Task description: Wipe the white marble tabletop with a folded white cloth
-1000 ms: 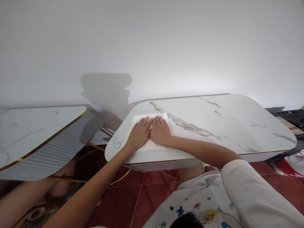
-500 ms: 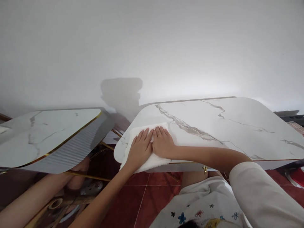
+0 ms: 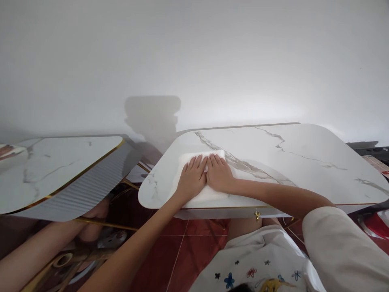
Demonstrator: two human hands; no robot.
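Change noted: the white cloth (image 3: 212,195) was shifted inward and rightward on the marble-patterned table (image 3: 304,156). Half a second earlier its near edge was seen hung over the table's front rim; now that edge was carried back onto the top. Its far right corner was brought up to the grey-brown vein near the table's left end. Judged effect: the cloth was again backed by the table throughout, and contact was likely spread more evenly under the palms.

Grip: both opened flat, nothing clenched. The left hand (image 3: 192,178) was laid on the cloth with fingers extended toward the table's far side. The right hand (image 3: 219,173) was placed just beside it, fingers likewise extended, palm down. The cloth was pinned from above, not pinched. Pressing force could not be told.

Cloth location: on the table's left part, just inside the front rim, set apart from the rounded left end. The table's right part was left uncovered by it.

Surroundings: a brass-coloured knob (image 3: 257,215) was seen on the table's front face. A second table (image 3: 69,164) was positioned left of the table, with another person's bare limb (image 3: 45,243) partly hidden below it. Red floor tiles (image 3: 197,247) were seen below the table. The cloth's underside was hidden.
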